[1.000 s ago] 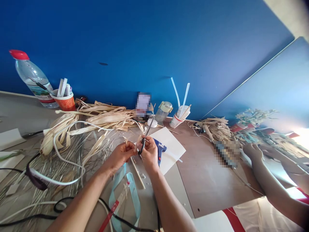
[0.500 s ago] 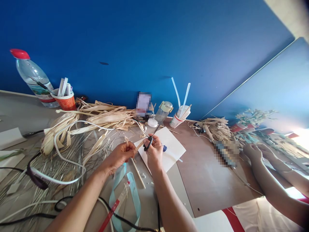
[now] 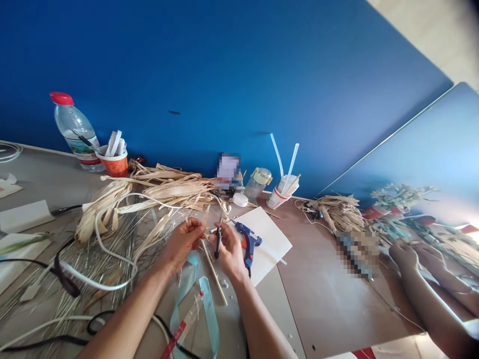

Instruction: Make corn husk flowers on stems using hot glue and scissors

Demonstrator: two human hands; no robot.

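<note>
My left hand [image 3: 183,239] pinches a narrow strip of dried corn husk [image 3: 205,217], which sticks up past the fingertips. Close beside it, my right hand [image 3: 229,252] grips a pair of scissors [image 3: 217,242] by the black handles, blades pointing away from me. Husk and blades are nearly side by side; whether they touch I cannot tell. Right of my right hand, a blue glue gun [image 3: 250,243] lies on a white sheet [image 3: 272,244]. A thin pale stick [image 3: 214,273] and a light-blue ribbon [image 3: 210,311] lie below my hands.
Bundled corn husks [image 3: 175,189], thin wires [image 3: 112,239] and a white cable [image 3: 98,222] spread over the left side. Behind stand a bottle [image 3: 77,129], an orange cup [image 3: 117,166], a jar [image 3: 258,183] and a cup with glue sticks [image 3: 277,198]. Another person's hands [image 3: 415,259] are at right.
The scissors have swung from slanting right to pointing straight away, and my right hand has moved slightly left and lower. The glue gun, mostly hidden before, now shows. The view has shifted.
</note>
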